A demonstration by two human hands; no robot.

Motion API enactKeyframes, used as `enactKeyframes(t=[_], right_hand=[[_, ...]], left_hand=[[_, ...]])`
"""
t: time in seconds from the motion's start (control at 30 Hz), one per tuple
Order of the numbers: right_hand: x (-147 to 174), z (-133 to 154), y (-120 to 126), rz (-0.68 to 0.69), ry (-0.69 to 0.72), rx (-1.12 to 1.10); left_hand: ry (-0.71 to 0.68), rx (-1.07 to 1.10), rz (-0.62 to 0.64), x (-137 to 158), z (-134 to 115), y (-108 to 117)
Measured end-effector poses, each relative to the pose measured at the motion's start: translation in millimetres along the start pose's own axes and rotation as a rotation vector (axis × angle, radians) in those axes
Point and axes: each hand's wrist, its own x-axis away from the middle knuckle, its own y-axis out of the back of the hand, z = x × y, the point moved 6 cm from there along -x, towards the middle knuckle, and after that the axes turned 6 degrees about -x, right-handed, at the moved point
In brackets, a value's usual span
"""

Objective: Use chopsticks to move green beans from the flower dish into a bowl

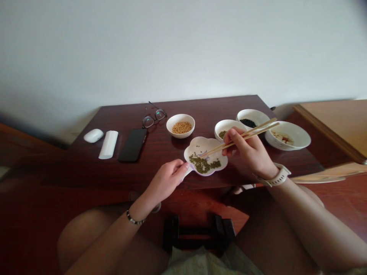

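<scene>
My left hand point(169, 175) is closed around the handle of a white, flower-shaped dish point(197, 142) with a purple rim. Small green beans point(202, 165) lie spread over the lower part of the dish. In my right hand point(248, 147) is a pair of wooden chopsticks point(258, 129), their tips reaching down into the dish close to the beans. Just behind that hand stands a small white bowl point(220, 126) with more green beans, partly hidden by my fingers. Whether the tips hold a bean is too small to tell.
A bowl of yellow beans point(180, 128) stands behind the dish. To the right are a bowl of black beans point(252, 114) and a larger bowl point(301, 139) with pale and red bits in it. Glasses point(155, 118), a phone point(132, 145), a white case point(109, 145) and a white rounded object point(93, 135) lie left.
</scene>
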Motion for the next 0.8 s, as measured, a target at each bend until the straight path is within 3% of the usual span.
enactKeyframes(t=[0.1, 0.17, 0.5, 0.8], right_hand=[[2.9, 0.4, 6.8, -0.015, 0.015, 0.006], [5.8, -1.3, 8.2, -0.002, 0.019, 0.012], [11.8, 6.5, 8.8, -0.03, 0.067, -0.058], [12.8, 19.7, 20.7, -0.179, 0.15, -0.028]], left_hand=[[0.069, 0.132, 0.148, 1.8, 0.8, -5.5], [0.088, 0.172, 0.174, 2.0, 0.5, -6.0], [-0.005, 0.195, 0.042, 4.1, -0.6, 2.5], [-0.088, 0.128, -0.067, 7.7, 1.9, 3.5]])
